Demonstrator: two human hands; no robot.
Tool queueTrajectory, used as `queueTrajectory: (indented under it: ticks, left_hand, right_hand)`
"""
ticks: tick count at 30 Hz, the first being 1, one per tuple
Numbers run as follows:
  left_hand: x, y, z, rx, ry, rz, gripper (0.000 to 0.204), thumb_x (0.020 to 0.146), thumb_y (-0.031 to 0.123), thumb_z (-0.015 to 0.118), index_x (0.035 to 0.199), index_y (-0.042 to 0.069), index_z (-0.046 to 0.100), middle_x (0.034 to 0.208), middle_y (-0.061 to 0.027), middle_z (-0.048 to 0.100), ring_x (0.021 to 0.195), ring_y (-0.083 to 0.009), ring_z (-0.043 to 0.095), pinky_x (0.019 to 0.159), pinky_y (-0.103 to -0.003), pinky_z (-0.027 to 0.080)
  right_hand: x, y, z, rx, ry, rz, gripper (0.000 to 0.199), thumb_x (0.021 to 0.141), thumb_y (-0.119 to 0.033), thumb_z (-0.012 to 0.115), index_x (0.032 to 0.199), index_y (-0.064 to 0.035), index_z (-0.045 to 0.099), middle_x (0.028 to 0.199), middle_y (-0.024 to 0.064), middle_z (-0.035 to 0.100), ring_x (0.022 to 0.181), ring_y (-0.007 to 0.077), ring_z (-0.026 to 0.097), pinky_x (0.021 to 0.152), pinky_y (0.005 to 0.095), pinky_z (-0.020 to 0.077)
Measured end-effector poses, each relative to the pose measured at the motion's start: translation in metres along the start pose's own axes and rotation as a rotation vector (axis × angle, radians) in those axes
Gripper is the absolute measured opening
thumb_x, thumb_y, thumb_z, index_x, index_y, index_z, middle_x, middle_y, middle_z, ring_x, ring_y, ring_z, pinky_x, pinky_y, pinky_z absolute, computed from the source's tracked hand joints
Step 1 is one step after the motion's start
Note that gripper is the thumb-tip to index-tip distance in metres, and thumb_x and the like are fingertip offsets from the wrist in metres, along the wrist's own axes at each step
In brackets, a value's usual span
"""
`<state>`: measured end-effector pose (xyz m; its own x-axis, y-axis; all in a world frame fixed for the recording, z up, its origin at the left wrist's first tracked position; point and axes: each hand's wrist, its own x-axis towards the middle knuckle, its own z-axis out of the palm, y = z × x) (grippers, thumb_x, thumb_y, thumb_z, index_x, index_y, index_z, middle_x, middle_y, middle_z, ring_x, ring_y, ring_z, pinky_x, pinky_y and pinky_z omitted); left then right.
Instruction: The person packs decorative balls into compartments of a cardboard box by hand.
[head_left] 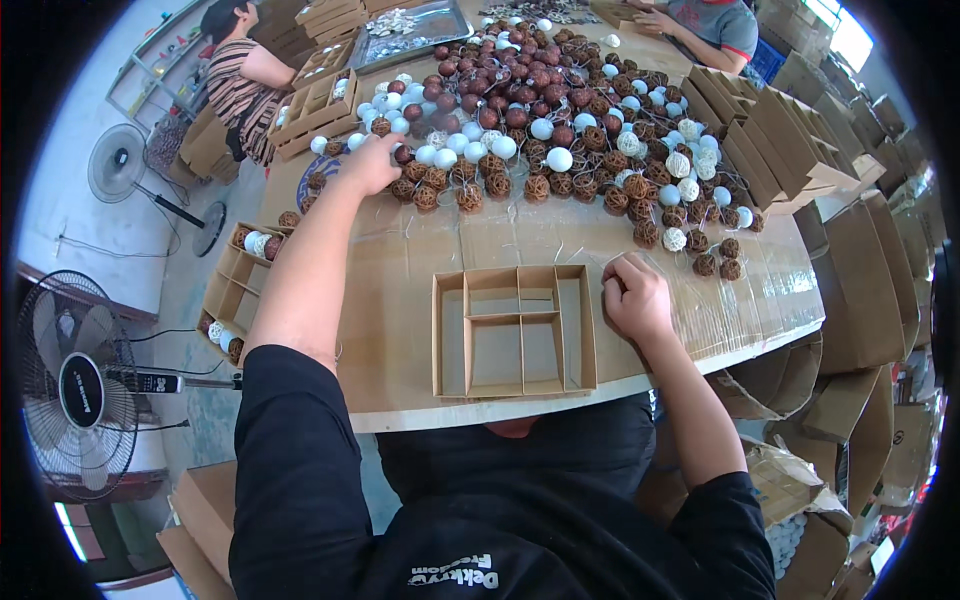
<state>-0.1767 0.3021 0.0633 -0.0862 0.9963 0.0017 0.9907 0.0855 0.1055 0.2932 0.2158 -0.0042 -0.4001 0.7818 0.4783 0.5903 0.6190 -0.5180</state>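
A cardboard box with dividers [494, 317] lies in front of me near the table's front edge, its compartments bare. My left hand [370, 166] reaches to the left edge of a big heap of balls, thumb and forefinger apart beside a dark red ball [403, 154]. Its other fingers are partly hidden. To the right of the box, my right hand [637, 300] rests on the table with its fingers curled in and nothing showing in them. Brown wicker balls [469, 198] and white balls [559, 160] lie along the heap's near side.
Another divided box [232, 290] with several balls stands at the table's left edge. Stacked cardboard trays [790, 140] are at the right. A metal tray [412, 38] lies at the back. Two people sit across the table. Fans [82, 390] stand at left.
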Motion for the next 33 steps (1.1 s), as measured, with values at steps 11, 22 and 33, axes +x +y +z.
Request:
queueTrajectory:
  ticks: [11, 22, 33]
  left_hand:
    - [0.001, 0.001, -0.018, -0.030, 0.028, 0.067, 0.030, 0.088, 0.023, 0.078, 0.113, 0.007, 0.071, 0.106, -0.0219, 0.074, 0.102, -0.0390, 0.071, 0.088, -0.047, 0.055]
    - [-0.019, 0.011, -0.075, -0.163, 0.078, 0.086, 0.030, 0.090, 0.019, 0.074, 0.117, 0.009, 0.066, 0.085, -0.0118, 0.068, 0.074, -0.0208, 0.064, 0.066, -0.039, 0.048]
    - [-0.038, 0.022, -0.146, -1.183, 0.142, 0.157, 0.035, 0.103, 0.011, 0.063, 0.137, 0.007, 0.056, 0.112, -0.0039, 0.068, 0.101, -0.0134, 0.069, 0.079, -0.026, 0.059]
  right_hand:
    - [0.004, -0.004, 0.002, 0.027, 0.024, -0.025, 0.003, 0.083, -0.004, 0.062, 0.084, -0.0059, 0.064, 0.085, 0.0128, 0.065, 0.077, 0.0370, 0.066, 0.069, 0.0450, 0.0548]
    - [0.002, -0.004, 0.001, 0.015, 0.035, -0.011, 0.002, 0.083, -0.005, 0.063, 0.084, -0.0059, 0.064, 0.085, 0.0127, 0.065, 0.077, 0.0365, 0.066, 0.070, 0.0447, 0.0549]
    - [0.002, -0.003, 0.001, 0.016, 0.038, -0.003, 0.002, 0.084, -0.006, 0.063, 0.086, -0.0059, 0.065, 0.086, 0.0129, 0.066, 0.079, 0.0375, 0.067, 0.071, 0.0456, 0.0553]
